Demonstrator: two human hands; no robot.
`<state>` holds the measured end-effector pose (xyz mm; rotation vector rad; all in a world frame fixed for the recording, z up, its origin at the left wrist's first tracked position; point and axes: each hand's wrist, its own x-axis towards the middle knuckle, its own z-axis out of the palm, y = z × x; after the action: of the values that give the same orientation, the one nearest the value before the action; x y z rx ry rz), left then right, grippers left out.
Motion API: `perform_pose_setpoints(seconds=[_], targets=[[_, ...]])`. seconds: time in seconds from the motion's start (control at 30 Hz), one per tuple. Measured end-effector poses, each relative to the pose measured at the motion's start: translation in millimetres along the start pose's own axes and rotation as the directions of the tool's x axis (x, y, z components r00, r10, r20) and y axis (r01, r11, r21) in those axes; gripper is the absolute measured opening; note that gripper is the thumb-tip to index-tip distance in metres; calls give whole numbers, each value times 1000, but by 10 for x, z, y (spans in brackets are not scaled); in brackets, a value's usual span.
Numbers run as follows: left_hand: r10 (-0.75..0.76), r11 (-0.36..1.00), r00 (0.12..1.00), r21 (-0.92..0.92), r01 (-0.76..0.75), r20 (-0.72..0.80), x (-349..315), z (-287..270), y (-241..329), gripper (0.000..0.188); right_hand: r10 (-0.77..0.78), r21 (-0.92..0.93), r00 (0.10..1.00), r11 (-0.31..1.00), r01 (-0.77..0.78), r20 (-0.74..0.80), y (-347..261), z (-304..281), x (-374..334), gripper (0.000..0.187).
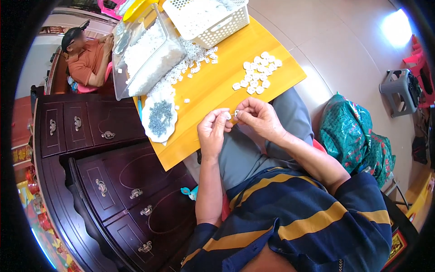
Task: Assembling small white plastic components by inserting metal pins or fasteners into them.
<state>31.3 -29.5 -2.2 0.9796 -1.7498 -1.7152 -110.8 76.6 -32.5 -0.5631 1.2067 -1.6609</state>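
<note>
Over the near edge of the yellow wooden table (213,90), my two hands are close together. A small white plastic piece (228,116) is pinched between the thumb and fingers of my left hand (213,132). My right hand (259,119) is closed in a pinch on another small white piece (236,114), with a thin bit showing between the hands; its exact kind is too small to make out. Beyond my right hand lies a group of rounded white plastic pieces (260,70). A white scalloped dish (170,130) holding many small dark metal pins (159,119) stands left of my left hand.
Loose white pieces (179,72) spread beside a clear bin (118,86) and a white perforated basket (222,35), both full of white parts. Dark wooden drawers (122,181) stand at left, where another person (86,56) sits farther back. Green bags (346,131) and a grey stool (398,86) are at right.
</note>
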Motion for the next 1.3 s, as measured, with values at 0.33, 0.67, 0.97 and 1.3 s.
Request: perform_pose_setpoints(seconds=[0.33, 0.67, 0.97, 1.3], targets=[[48, 997, 999, 59, -49, 2, -19, 34, 30, 18, 11, -90, 1000, 996, -11, -4, -5, -4, -6, 8], [184, 961, 978, 193, -199, 93, 43, 34, 59, 14, 64, -14, 998, 998, -64, 16, 11, -2, -5, 8], [93, 996, 995, 13, -93, 46, 53, 119, 62, 14, 80, 141, 997, 987, -80, 4, -30, 36, -18, 8], [54, 999, 997, -1, -54, 52, 67, 104, 69, 14, 101, 168, 994, 980, -108, 52, -55, 21, -18, 8]])
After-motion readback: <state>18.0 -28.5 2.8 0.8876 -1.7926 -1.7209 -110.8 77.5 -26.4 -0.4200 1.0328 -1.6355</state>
